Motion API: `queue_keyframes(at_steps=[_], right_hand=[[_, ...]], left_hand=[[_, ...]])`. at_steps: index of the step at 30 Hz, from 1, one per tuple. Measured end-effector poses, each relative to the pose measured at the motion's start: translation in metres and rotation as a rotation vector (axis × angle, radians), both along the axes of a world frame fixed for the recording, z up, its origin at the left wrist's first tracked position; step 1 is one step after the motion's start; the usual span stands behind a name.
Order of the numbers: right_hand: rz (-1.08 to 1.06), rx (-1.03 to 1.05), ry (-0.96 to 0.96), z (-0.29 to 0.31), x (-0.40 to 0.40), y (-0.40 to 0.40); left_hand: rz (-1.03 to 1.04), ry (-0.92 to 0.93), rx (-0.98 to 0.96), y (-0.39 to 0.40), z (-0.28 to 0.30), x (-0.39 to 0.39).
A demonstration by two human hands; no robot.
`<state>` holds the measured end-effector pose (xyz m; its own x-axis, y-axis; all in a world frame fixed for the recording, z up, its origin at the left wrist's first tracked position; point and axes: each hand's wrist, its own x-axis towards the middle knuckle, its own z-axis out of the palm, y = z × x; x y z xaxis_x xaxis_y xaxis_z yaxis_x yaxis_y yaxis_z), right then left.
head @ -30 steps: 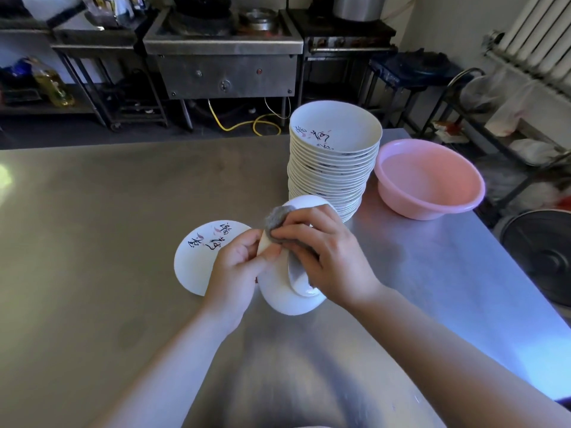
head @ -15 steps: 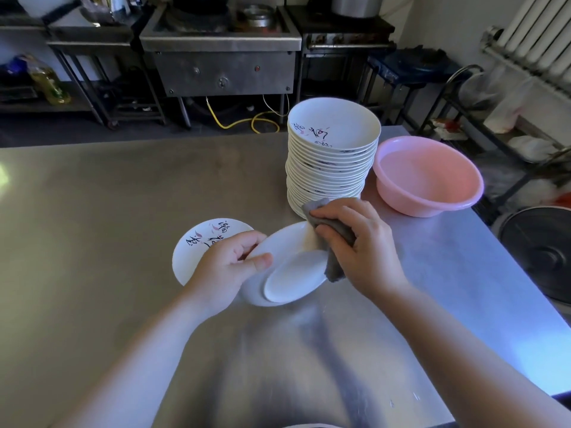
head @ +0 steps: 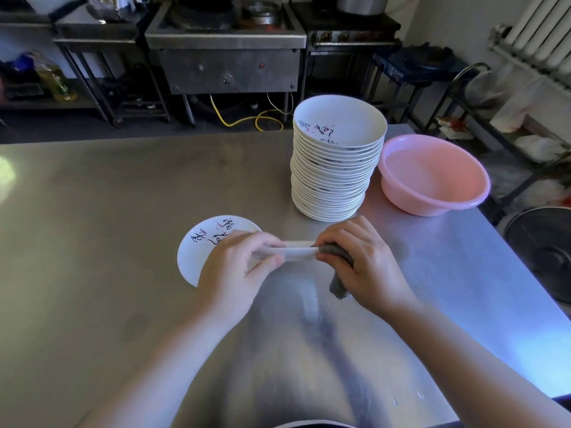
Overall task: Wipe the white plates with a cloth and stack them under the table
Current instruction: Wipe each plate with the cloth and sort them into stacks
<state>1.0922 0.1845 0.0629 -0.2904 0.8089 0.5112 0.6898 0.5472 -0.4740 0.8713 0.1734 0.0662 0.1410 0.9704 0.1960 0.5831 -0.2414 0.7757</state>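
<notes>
I hold a white plate (head: 296,252) edge-on above the steel table (head: 108,211). My left hand (head: 238,270) grips its left rim. My right hand (head: 364,267) grips a grey cloth (head: 338,273) wrapped over the plate's right rim; the cloth's tail hangs down below the hand. Another white plate (head: 200,251) with dark writing lies flat on the table, partly hidden behind my left hand. A tall stack of white plates (head: 335,168) stands just beyond my hands.
A pink plastic basin (head: 432,177) sits right of the stack near the table's right edge. Steel stoves (head: 225,57) and racks line the far wall. A radiator (head: 537,29) and a wire rack (head: 494,118) stand at the right; a dark round fan (head: 543,251) is beside the table.
The plate has turned from showing its underside, tilted, to lying edge-on between my hands. My right hand with the cloth moved from the plate's back to its right rim.
</notes>
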Motion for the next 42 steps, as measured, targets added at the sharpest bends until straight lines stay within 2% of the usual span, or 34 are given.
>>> queue_keyframes(at_steps=[2,3,5,7,11,18,23,27,38,42], right_hand=[[-0.057,0.057,0.012,-0.001,0.000,-0.001],[-0.080,0.084,0.015,-0.002,0.000,-0.001],[-0.090,0.128,0.008,-0.005,0.000,-0.001],[-0.059,0.148,-0.012,-0.011,-0.002,-0.002],[-0.038,0.170,-0.007,-0.025,-0.009,-0.008],[0.044,0.178,-0.019,-0.035,-0.016,-0.009],[0.137,0.005,0.018,-0.049,-0.031,-0.004],[0.051,-0.044,0.151,-0.053,-0.037,0.000],[0.007,-0.076,0.162,-0.061,-0.051,0.007],[-0.050,-0.173,0.233,-0.061,-0.056,0.009]], left_hand=[[0.183,-0.120,0.045,-0.006,-0.004,0.002],[0.250,-0.221,-0.033,-0.011,-0.004,0.002],[0.315,-0.526,-0.343,-0.018,0.004,0.006],[0.363,-0.793,-0.554,-0.020,0.008,0.008],[0.475,-0.960,-0.627,-0.017,0.009,0.011],[0.551,-1.110,-0.649,-0.012,-0.005,0.003],[0.638,-1.126,-0.600,-0.008,-0.016,-0.016],[0.712,-1.116,-0.528,-0.006,-0.038,-0.040],[0.808,-1.115,-0.470,0.011,-0.091,-0.065],[0.786,-1.110,-0.465,0.014,-0.101,-0.064]])
